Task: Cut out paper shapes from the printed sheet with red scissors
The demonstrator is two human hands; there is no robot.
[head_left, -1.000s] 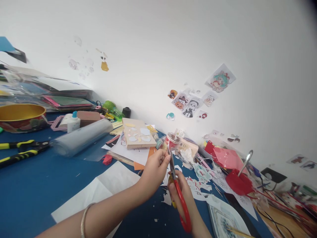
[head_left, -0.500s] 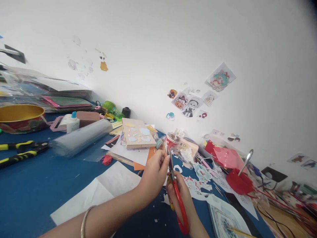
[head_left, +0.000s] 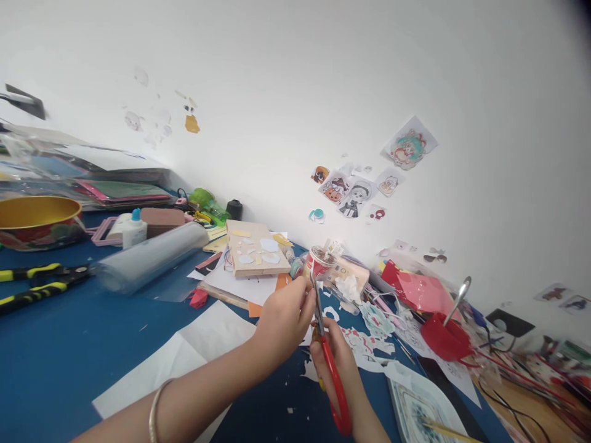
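My right hand [head_left: 339, 357] is closed round the red and yellow handles of a pair of scissors [head_left: 339, 387], blades pointing away from me. My left hand [head_left: 286, 314], with a bangle on its wrist, pinches what looks like a small piece of white paper, mostly hidden by the fingers, right beside the blade tips. A large white sheet of paper [head_left: 221, 326] lies partly under my left forearm. Beyond my right hand are cut paper scraps [head_left: 364, 347] with red prints. Tiny white bits are scattered on the blue tabletop [head_left: 272, 409] below.
A board [head_left: 252, 264] with paper cutouts lies ahead, beside a red and white cup [head_left: 318, 261]. Pliers [head_left: 46, 286], a clear plastic roll [head_left: 152, 258] and a glue bottle [head_left: 135, 231] are at left. A tray [head_left: 427, 400] and a red holder [head_left: 446, 338] are at right.
My left hand has shifted slightly to the left and turned a little by the blade tips. The scissors stay in my right hand in nearly the same place.
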